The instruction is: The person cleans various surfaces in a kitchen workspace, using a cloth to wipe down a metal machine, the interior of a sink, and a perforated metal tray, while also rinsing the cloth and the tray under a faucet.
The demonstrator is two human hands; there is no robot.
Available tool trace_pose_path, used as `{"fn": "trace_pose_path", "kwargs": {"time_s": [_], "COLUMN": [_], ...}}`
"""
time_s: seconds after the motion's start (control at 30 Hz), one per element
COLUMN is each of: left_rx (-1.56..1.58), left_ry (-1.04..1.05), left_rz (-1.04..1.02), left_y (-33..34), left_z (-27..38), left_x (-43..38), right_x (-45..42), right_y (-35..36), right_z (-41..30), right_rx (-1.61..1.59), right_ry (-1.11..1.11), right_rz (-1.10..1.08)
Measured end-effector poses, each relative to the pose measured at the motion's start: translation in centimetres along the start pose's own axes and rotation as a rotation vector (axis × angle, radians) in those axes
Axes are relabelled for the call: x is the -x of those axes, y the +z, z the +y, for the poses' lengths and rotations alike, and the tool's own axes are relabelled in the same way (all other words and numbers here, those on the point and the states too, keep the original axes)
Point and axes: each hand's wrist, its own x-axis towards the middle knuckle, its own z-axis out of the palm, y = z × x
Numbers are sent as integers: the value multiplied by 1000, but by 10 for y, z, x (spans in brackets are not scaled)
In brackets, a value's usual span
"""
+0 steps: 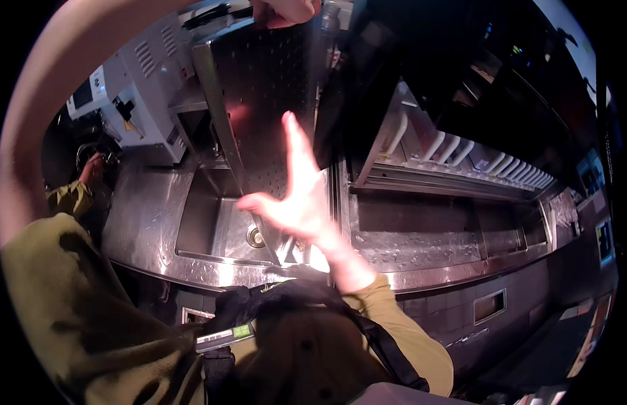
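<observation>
My left arm arches up the left side. My left hand is at the top edge with its fingers curled, by the far end of a dark metal panel dotted with drops; its grip is partly cut off by the frame. Over the panel's near end and the sink, my right hand is brightly overlit, its thumb spread from the extended fingers, and nothing shows in it. Whether it touches the panel cannot be told. Beneath lies a stainless steel sink basin with a round drain.
A steel counter with a raised front rim runs across. Right of the sink is a wet recessed steel trough, below a row of white curved handles. A grey machine stands at left, near another person's hand.
</observation>
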Motion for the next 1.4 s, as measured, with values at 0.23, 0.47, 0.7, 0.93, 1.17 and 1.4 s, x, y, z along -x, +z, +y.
{"fn": "trace_pose_path", "kwargs": {"time_s": [0.23, 0.47, 0.7, 0.93, 1.17, 1.4], "left_rx": [103, 148, 204, 255, 328, 545], "left_ry": [-19, -15, 36, 92, 108, -123], "left_rz": [126, 241, 353, 477, 675, 589], "left_y": [27, 26, 15, -16, -55, 241], "left_z": [24, 27, 28, 22, 7, -68], "left_x": [-16, -24, -32, -56, -93, -71], "right_x": [25, 0, 6, 14, 23, 42], "right_y": [3, -61, -86, -113, -127, -121], "right_z": [8, -2, -18, -43, -51, -53], "right_rx": [210, 267, 238, 228, 164, 316], "right_ry": [9, -240, -69, -36, -45, -10], "right_rz": [312, 381, 451, 472, 558, 587]}}
